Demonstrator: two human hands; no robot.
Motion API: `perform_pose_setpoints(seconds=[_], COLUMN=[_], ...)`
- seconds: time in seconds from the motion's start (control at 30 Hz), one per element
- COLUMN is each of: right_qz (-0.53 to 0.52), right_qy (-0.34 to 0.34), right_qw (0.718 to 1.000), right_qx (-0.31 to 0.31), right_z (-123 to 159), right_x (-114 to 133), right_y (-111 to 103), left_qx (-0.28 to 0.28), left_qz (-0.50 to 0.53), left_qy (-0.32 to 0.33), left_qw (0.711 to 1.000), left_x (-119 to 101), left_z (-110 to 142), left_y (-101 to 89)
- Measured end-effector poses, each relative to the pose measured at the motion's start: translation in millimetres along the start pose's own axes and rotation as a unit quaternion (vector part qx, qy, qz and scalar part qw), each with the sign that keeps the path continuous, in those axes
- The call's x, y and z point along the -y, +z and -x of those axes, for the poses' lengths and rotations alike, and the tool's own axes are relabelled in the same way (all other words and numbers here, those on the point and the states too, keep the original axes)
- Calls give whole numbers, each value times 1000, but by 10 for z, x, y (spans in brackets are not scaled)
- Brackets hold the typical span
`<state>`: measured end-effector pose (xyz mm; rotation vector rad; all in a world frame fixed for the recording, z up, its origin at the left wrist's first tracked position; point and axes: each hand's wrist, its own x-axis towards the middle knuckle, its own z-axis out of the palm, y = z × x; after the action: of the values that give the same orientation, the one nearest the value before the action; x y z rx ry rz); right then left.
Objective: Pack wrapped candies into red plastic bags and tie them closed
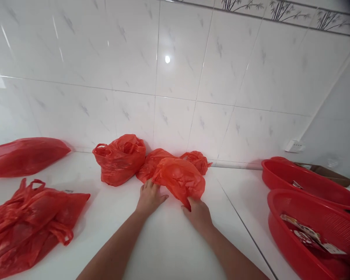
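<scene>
A thin red plastic bag (182, 177) is stretched between my two hands above the white tabletop (169, 241). My left hand (150, 198) grips its left edge, thumb pointing to the right. At the bag's lower right, my right hand (198, 214) pinches a gathered part of the plastic. Behind this bag, against the tiled wall, lie another red plastic bag (151, 159) and a smaller red bundle (198, 158), both partly covered by it. A full red bag with loop handles (121, 159) stands just left of them. What the bags contain cannot be made out.
More red bags (32, 221) pile up at the front left, with a long red bag (26, 155) behind. On the right stand a red plastic basket (280, 217) holding small packets and a second red basket (268, 167). A seam (245, 223) crosses the tabletop.
</scene>
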<state>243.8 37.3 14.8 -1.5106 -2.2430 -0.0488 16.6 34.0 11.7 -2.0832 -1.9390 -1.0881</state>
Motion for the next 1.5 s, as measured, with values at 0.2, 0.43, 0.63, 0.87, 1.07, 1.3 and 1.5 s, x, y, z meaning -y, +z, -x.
perform_pose_setpoints(seconds=[0.2, 0.43, 0.63, 0.87, 1.07, 1.3, 1.5], right_qz=[2, 17, -41, -223, -146, -41, -133], right_qy=[-56, -74, 131, 190, -39, 32, 52], right_qw=[998, 992, 990, 947, 983, 997, 987], right_qx=[35, 98, 43, -128, -103, 58, 72], right_z=[401, 449, 281, 253, 325, 197, 269], right_x=[-37, 72, -216, -371, -24, -198, -264], right_y=[-184, -300, -468, -638, -534, -304, -291], left_qx=[-60, -53, -74, -23, 88, 160, -123], left_qz=[325, 434, 400, 404, 498, 573, 529], left_qy=[54, -146, -173, -175, -156, -146, -165], left_qw=[942, 888, 897, 898, 849, 791, 823], left_x=[-414, -627, -359, -509, -767, -833, -795], left_z=[252, 298, 266, 308, 351, 396, 195], left_y=[-235, -176, -57, -56, -249, -392, -714])
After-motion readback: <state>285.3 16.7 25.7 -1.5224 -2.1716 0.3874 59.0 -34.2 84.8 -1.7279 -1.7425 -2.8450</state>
